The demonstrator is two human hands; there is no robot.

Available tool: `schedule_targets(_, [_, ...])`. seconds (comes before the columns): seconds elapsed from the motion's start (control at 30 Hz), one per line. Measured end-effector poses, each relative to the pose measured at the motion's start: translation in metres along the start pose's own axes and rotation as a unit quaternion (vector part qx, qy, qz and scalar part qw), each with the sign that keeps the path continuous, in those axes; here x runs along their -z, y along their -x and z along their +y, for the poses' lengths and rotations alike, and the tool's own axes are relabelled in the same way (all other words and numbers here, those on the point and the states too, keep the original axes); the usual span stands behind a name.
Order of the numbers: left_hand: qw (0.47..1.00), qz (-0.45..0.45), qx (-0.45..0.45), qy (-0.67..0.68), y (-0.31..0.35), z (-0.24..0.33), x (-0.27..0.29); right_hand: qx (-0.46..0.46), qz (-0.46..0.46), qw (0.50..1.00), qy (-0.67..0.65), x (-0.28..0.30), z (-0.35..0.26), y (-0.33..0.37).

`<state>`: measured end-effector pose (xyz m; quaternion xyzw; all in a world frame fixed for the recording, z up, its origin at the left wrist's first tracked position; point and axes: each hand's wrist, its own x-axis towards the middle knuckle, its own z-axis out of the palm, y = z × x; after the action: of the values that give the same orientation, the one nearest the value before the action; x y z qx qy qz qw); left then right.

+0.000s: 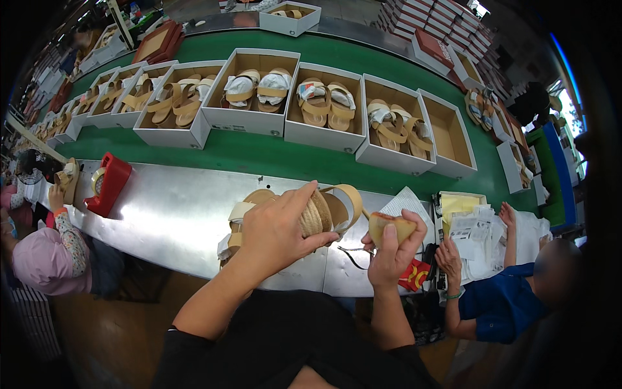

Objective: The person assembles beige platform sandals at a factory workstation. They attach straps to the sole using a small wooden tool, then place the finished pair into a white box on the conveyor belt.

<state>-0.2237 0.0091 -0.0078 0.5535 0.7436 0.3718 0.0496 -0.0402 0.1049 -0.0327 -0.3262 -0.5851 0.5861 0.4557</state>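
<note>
My left hand (278, 227) is wrapped around a sandal (316, 214) with a woven-rope heel and a tan strap, lifted over the metal table. A small yellowish block (396, 231) with a brown upper edge, perhaps a sponge or rubber, is gripped between the thumb and fingers of my right hand (389, 262). The block is beside the sandal's strap. Partly hidden behind my left hand, another sandal (240, 212) with a pale strap and white paper lies on the metal surface.
Open white boxes (262, 87) with paper-stuffed sandals line a green conveyor belt (246, 150); the rightmost box (451, 136) holds no sandals. A red tape dispenser (111, 185) stands left. A co-worker's hands (448, 260) handle papers (478, 235) at right; another person in a pink cap (44, 259) works left.
</note>
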Motion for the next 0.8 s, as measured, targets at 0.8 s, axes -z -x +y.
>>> schedule_targets(0.8, [0.999, -0.021, -0.034, -0.003, 0.035, 0.028, -0.004, 0.034, -0.138, 0.966, 0.218, -0.043, -0.032, -0.018])
